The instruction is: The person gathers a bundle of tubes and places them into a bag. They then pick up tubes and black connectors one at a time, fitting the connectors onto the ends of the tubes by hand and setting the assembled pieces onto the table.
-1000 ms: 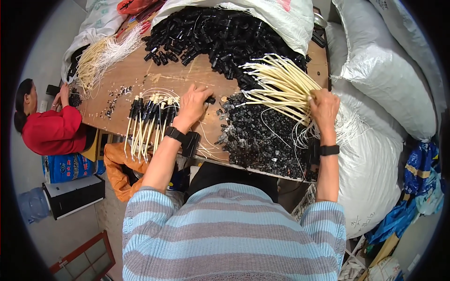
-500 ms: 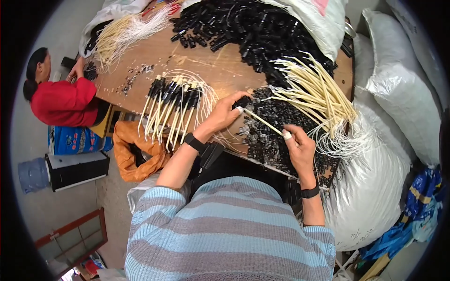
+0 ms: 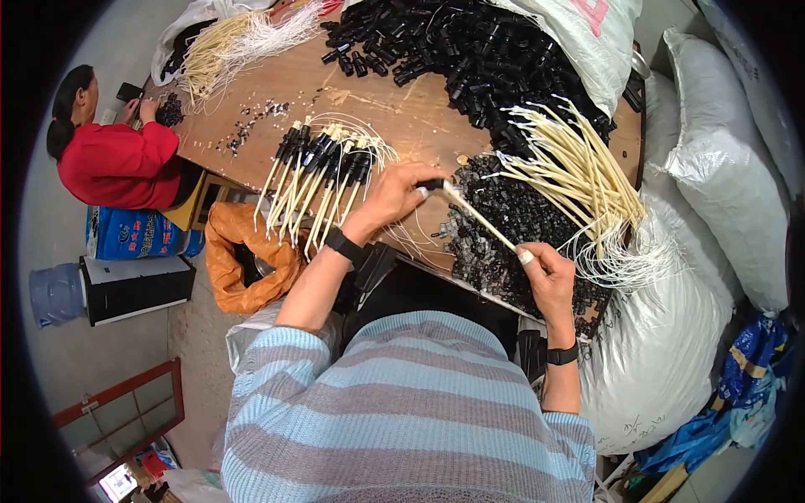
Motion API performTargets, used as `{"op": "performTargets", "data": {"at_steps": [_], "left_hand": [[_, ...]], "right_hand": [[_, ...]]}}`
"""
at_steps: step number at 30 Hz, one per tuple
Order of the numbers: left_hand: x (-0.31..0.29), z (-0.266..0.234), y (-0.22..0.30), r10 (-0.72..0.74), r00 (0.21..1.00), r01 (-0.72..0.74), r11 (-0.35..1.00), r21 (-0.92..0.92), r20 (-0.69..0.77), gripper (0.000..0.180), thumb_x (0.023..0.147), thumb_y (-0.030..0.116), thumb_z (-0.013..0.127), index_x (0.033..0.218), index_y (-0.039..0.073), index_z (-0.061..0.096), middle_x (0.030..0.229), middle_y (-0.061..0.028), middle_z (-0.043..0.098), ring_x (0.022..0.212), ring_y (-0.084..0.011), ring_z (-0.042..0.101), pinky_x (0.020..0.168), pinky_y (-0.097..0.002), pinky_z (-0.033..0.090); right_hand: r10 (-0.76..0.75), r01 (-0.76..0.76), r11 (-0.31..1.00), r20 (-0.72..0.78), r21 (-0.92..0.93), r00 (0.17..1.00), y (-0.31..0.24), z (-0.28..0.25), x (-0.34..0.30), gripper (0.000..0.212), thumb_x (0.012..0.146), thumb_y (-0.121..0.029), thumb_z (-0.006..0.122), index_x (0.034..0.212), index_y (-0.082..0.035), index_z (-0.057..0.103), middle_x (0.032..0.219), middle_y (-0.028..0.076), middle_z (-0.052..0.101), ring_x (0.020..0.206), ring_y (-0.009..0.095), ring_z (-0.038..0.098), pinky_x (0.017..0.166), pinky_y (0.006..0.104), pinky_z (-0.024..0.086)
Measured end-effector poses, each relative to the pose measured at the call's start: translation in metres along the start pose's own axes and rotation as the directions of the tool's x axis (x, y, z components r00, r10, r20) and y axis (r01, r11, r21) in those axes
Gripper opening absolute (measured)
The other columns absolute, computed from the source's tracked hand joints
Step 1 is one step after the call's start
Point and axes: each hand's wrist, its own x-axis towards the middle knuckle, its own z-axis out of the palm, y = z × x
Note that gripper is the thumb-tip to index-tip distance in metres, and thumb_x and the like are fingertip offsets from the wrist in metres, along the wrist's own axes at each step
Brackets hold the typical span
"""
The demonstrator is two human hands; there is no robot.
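Observation:
My left hand (image 3: 396,194) pinches a small black plastic fitting (image 3: 431,184) between thumb and fingers. From the fitting a cream sleeved wire (image 3: 480,220) slants down to the right, its far end pinched by my right hand (image 3: 549,275). Whether the wire sits inside the fitting or only against it, I cannot tell. Small black and clear plastic pieces (image 3: 495,268) lie heaped beneath the wire. Left of my left hand is a row of cream wires with black fittings on them (image 3: 323,155). A loose bundle of cream sleeved wires (image 3: 579,172) rests right of the heap.
Black fittings (image 3: 470,54) are piled at the back of the wooden table (image 3: 402,126). Another wire bundle (image 3: 226,54) lies far left, near a person in red (image 3: 113,163) seated at the table. White sacks (image 3: 662,335) crowd the right side; an orange bag (image 3: 222,268) stands at left.
My right hand has moved slightly right and down, and the wire tilts more steeply. The black fitting shows more clearly in my left hand. The whole view has shifted a little.

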Motion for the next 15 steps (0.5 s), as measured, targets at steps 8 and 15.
{"op": "performTargets", "data": {"at_steps": [8, 15], "left_hand": [[-0.017, 0.039, 0.036, 0.449, 0.809, -0.587, 0.619, 0.521, 0.378, 0.032, 0.072, 0.006, 0.062, 0.103, 0.011, 0.060, 0.075, -0.0077, 0.060, 0.067, -0.0290, 0.060, 0.059, -0.0370, 0.048], [-0.023, 0.024, 0.030, -0.452, 0.892, 0.450, 0.881, -0.143, 0.022, 0.016, 0.083, 0.007, 0.061, 0.097, -0.001, 0.063, 0.071, -0.0021, 0.063, 0.056, -0.0094, 0.054, 0.052, -0.0266, 0.043]], "right_hand": [[-0.333, 0.284, 0.885, -0.077, -0.369, 0.940, -0.007, 0.041, 0.035, 0.018, 0.074, -0.011, 0.075, 0.077, -0.004, 0.059, 0.095, 0.008, 0.065, 0.073, 0.021, 0.062, 0.062, 0.0289, 0.048], [-0.208, 0.208, 0.978, 0.263, 0.027, 0.942, -0.016, 0.039, 0.027, 0.013, 0.081, -0.012, 0.071, 0.092, -0.008, 0.064, 0.072, 0.005, 0.062, 0.056, 0.011, 0.054, 0.048, 0.0242, 0.040]]}}
